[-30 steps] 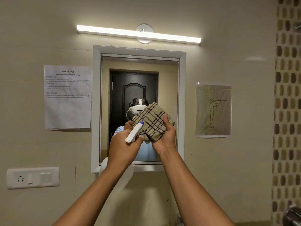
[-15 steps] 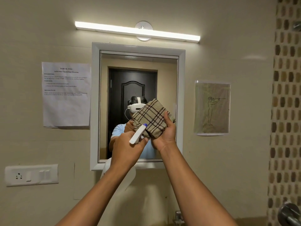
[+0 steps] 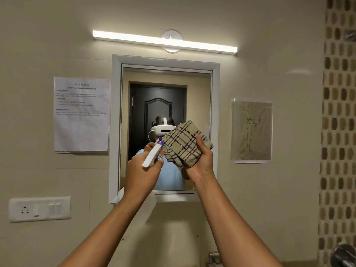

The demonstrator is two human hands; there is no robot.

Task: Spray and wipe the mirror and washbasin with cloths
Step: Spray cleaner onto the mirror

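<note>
The wall (image 3: 260, 189) is finished in plain beige paint. A linear light bar (image 3: 164, 42) (lit, mounted horizontally on a round base) is fixed high on it. A printed paper sheet (image 3: 81, 114) hangs at left; below it sits a white switch plate (image 3: 40, 209) with one socket and rocker switches. At right, a laminated sheet (image 3: 251, 131) carries a line drawing of a standing figure. A vertical band of brown and tan mosaic tile (image 3: 339, 132) occupies the right edge.
</note>
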